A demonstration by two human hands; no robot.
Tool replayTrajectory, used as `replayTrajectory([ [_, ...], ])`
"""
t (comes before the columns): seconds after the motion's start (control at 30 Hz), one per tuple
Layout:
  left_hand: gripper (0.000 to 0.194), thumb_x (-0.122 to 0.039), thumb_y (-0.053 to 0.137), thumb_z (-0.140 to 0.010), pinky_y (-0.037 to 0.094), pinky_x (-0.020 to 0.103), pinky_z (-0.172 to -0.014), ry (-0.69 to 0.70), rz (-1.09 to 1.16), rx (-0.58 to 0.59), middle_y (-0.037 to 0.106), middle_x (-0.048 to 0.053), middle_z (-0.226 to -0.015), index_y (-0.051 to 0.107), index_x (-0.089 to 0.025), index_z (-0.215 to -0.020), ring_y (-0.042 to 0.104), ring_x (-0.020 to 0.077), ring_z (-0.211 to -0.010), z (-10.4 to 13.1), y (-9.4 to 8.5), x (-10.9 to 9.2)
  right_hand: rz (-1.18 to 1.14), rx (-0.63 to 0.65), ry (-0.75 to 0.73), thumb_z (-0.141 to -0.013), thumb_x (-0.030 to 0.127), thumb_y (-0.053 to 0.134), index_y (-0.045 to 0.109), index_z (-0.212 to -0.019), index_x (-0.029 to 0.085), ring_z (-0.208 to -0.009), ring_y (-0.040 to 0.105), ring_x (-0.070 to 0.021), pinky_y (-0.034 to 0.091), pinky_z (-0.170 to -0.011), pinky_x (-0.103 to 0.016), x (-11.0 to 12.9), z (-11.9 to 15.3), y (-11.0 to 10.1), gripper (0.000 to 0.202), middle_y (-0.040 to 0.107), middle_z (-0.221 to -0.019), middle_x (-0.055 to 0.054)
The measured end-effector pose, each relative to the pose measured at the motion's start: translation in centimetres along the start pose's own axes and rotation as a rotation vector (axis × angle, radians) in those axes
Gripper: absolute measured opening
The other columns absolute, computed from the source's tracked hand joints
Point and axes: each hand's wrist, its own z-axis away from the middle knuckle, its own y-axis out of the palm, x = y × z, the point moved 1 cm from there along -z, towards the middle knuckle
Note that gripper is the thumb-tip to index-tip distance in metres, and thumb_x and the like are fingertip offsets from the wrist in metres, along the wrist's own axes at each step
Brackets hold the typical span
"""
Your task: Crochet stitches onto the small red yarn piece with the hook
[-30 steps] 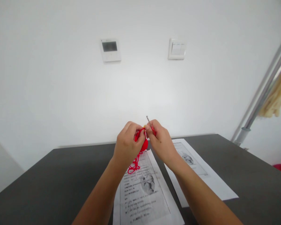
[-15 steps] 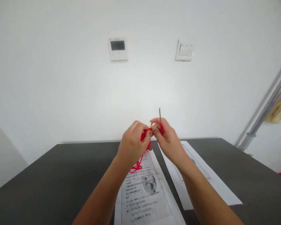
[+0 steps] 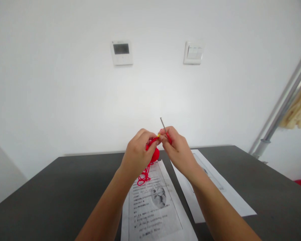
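Observation:
My left hand (image 3: pixel 137 150) is closed, pinching a small piece of red yarn work (image 3: pixel 152 142) between thumb and fingers. My right hand (image 3: pixel 178 147) keeps a crochet hook (image 3: pixel 165 128) in its grip; the red handle lies against the fingers and the metal tip points up and left. Between both sets of fingertips is a small yellow item (image 3: pixel 158 135), too small to name surely. Beneath the left fingers sits a red yarn ball (image 3: pixel 155 155), partly hidden. Loose red yarn (image 3: pixel 143 177) trails down onto a printed sheet (image 3: pixel 155 217).
A second printed sheet (image 3: pixel 240 206) lies to the right on the dark table (image 3: pixel 65 194). Behind rises a white wall carrying a control panel (image 3: pixel 121 53) and a light switch (image 3: pixel 193 53). At the right are a metal pole (image 3: pixel 278 117) and cream cloth (image 3: pixel 296 108).
The crochet hook has tipped left from nearly upright. Both hands have shifted slightly left in view, and more of the yarn ball shows. The whole view has moved a little.

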Motion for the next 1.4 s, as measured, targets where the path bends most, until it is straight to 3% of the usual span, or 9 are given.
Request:
replayTrajectory([
  [0.27, 0.012, -0.007, 0.065, -0.088, 0.045, 0.024, -0.062, 0.015, 0.085, 0.033, 0.059, -0.002, -0.074, 0.063, -0.018, -0.082, 0.054, 0.012, -0.066, -0.1, 0.0, -0.2, -0.112, 0.036, 0.079, -0.092, 0.029, 0.047, 0.052, -0.088, 0.023, -0.055, 0.041, -0.0135, 0.033, -0.057, -0.026, -0.4, 0.1, -0.2, 0.009, 0.052, -0.067, 0.004],
  [0.47, 0.011, -0.008, 0.067, -0.083, 0.046, 0.023, -0.061, -0.141, 0.235, 0.035, 0.06, -0.002, -0.073, 0.065, -0.018, -0.079, 0.056, 0.0113, -0.064, -0.4, -0.4, 0.0, -0.063, 0.081, 0.047, -0.093, 0.028, 0.046, 0.051, -0.088, 0.024, -0.054, 0.043, -0.0138, 0.033, -0.058, -0.027, 0.2, 0.3, -0.7, 0.008, 0.047, -0.061, 0.006],
  [0.83, 0.009, -0.011, 0.068, -0.083, 0.044, 0.024, -0.06, -0.111, 0.272, 0.077, 0.061, -0.002, -0.07, 0.067, -0.018, -0.077, 0.053, 0.0114, -0.062, -0.3, -0.2, 0.1, -0.137, 0.085, 0.144, -0.091, 0.034, 0.048, 0.054, -0.083, 0.024, -0.052, 0.047, -0.0144, 0.038, -0.057, -0.028, -0.5, 0.0, -0.6, 0.015, 0.054, -0.059, 0.006],
  [1.07, 0.016, -0.005, 0.064, -0.08, 0.043, 0.025, -0.059, -0.222, 0.242, 0.046, 0.059, -0.002, -0.068, 0.065, -0.018, -0.072, 0.053, 0.0118, -0.061, 0.1, 0.4, 0.1, 0.132, 0.042, 0.049, -0.09, 0.025, 0.043, 0.051, -0.085, 0.024, -0.065, 0.059, -0.0192, 0.037, -0.063, -0.029, 0.5, 0.2, -0.4, 0.01, 0.066, -0.072, -0.001],
  [1.27, 0.021, -0.004, 0.057, -0.084, 0.043, 0.026, -0.062, -0.131, 0.116, 0.072, 0.06, 0.0, -0.071, 0.06, -0.019, -0.07, 0.056, 0.0133, -0.065, 0.4, 0.7, -0.8, 0.225, 0.035, 0.087, -0.089, 0.023, 0.043, 0.052, -0.085, 0.024, -0.068, 0.062, -0.0213, 0.037, -0.065, -0.031, 0.3, 0.2, -0.1, 0.01, 0.069, -0.075, -0.003],
  [1.4, 0.02, -0.005, 0.057, -0.084, 0.045, 0.027, -0.063, -0.132, 0.122, 0.09, 0.061, 0.0, -0.072, 0.061, -0.019, -0.072, 0.057, 0.0139, -0.066, 0.2, 0.5, -0.8, 0.131, 0.019, 0.126, -0.089, 0.027, 0.045, 0.053, -0.081, 0.023, -0.068, 0.06, -0.0203, 0.038, -0.065, -0.031, -0.1, 0.0, -0.2, 0.012, 0.068, -0.073, -0.002],
])
